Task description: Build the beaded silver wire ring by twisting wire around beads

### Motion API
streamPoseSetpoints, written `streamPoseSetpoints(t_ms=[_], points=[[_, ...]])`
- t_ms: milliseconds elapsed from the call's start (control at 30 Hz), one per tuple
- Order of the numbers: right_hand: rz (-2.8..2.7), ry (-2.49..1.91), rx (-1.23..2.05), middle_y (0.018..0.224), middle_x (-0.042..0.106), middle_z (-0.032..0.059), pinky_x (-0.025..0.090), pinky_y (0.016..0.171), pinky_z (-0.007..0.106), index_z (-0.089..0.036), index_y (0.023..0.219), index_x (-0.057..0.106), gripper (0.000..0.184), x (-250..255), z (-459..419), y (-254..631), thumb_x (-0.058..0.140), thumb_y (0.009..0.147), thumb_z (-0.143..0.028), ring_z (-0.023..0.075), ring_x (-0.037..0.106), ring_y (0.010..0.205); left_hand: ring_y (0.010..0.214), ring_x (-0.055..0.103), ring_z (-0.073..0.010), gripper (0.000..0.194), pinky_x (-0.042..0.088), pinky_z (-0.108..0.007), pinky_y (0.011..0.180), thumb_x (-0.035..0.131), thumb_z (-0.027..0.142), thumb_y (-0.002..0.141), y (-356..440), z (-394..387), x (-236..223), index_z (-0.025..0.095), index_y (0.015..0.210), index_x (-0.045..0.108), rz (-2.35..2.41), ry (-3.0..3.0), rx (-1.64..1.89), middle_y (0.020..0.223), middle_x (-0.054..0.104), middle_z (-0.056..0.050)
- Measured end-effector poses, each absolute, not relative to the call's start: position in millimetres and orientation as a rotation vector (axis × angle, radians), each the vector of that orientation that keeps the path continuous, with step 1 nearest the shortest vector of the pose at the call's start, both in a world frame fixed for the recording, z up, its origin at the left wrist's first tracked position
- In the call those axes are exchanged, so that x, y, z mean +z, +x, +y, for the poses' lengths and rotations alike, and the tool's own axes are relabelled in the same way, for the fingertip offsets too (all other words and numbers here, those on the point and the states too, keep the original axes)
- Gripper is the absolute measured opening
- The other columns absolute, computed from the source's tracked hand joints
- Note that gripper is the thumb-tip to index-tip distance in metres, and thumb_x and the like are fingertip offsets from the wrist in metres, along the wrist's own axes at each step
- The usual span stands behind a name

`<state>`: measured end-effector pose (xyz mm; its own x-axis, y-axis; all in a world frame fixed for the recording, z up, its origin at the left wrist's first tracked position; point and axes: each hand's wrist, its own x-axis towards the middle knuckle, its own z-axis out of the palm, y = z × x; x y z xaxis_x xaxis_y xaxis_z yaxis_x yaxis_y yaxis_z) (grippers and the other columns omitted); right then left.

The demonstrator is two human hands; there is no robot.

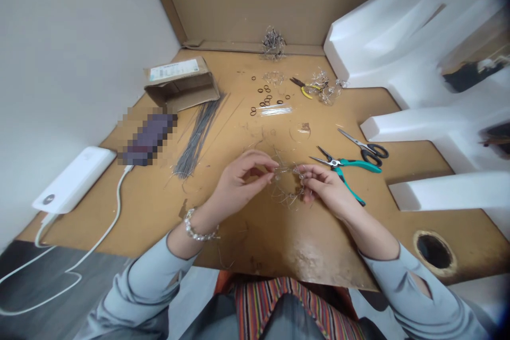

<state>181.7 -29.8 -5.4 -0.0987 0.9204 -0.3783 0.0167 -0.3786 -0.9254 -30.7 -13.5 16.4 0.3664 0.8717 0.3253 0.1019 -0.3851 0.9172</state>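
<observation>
Both hands hold a small ring-shaped piece of thin wire with transparent beads point(287, 187) above the middle of the tan board point(255, 244). My left hand point(239, 183) pinches its left side between thumb and fingertips. My right hand point(322, 188) grips the right side the same way. A beaded bracelet point(197, 226) circles my left wrist. Teal-handled pliers point(345, 170) lie just beyond my right hand, with black-handled scissors point(368, 151) behind them. Loose wire ends stick out from the piece, and my fingers hide part of it.
Small black rings point(265, 98), yellow-handled pliers point(305, 87) and wire clusters point(273, 43) lie farther back. To the left are a grey wire bundle point(197, 135), cardboard box point(181, 82) and power bank point(74, 178). White foam packaging point(418, 64) stands right.
</observation>
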Motion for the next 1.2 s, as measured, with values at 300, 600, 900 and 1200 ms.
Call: streamPoseSetpoints(t_ms=[300,600,900,1200], points=[[-1.210,-1.457,1.518,0.073,0.062,-0.0009,0.047,0.051,0.025,-0.016,0.099,0.062,0.033,-6.6,-30.7,182.5,0.065,0.069,-0.029,0.0094,0.057,0.048,0.060,0.061,-0.0097,0.013,0.051,-0.022,0.060,0.068,0.026,0.078,-22.9,-12.8,9.2,0.015,0.084,0.068,0.938,1.319,1.028,0.067,0.066,-0.001],[-1.315,-1.460,1.505,0.069,0.060,-0.0012,0.045,0.044,0.022,-0.015,0.094,0.064,0.030,-7.6,-30.3,183.3,0.065,0.070,-0.032,0.0073,0.052,0.045,0.059,0.062,-0.0090,0.015,0.053,-0.022,0.059,0.069,0.028,0.076,-24.3,-8.9,10.8,0.014,0.082,0.066,0.952,1.215,1.085,0.071,0.068,-0.001],[-1.409,-1.508,1.420,0.065,0.059,-0.0014,0.043,0.043,0.023,-0.017,0.092,0.067,0.031,-5.0,-32.8,181.9,0.067,0.071,-0.040,0.0083,0.050,0.046,0.061,0.067,-0.0124,0.021,0.056,-0.025,0.061,0.067,0.031,0.079,-21.9,-12.1,12.4,0.012,0.086,0.063,0.949,1.264,1.018,0.071,0.071,-0.004],[-1.521,-1.548,1.273,0.063,0.056,-0.0017,0.037,0.048,0.023,-0.018,0.075,0.062,0.019,-8.9,-33.9,179.0,0.062,0.072,-0.037,0.0092,0.044,0.051,0.072,0.071,-0.0158,0.019,0.058,-0.027,0.068,0.062,0.030,0.083,-21.4,-17.2,7.8,0.013,0.091,0.064,0.915,1.423,0.947,0.079,0.073,-0.006]])
